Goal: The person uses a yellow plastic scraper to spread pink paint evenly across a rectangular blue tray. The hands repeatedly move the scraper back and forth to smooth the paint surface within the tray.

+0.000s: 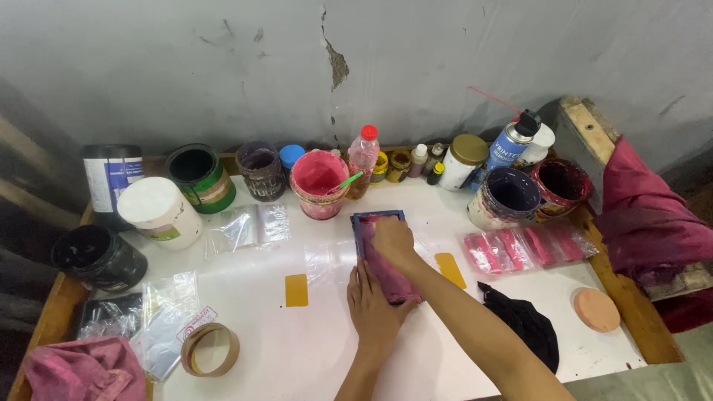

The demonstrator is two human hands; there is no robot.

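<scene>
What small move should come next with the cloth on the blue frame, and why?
Probably draw the right hand and its pink cloth toward the near end of the blue frame. The hand sits at the far end, pink still covers the frame, and the left hand braces the near end.

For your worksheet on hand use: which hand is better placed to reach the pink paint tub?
Probably the right hand: it rests on the blue frame, just below the pink paint tub. The left hand lies farther back.
</scene>
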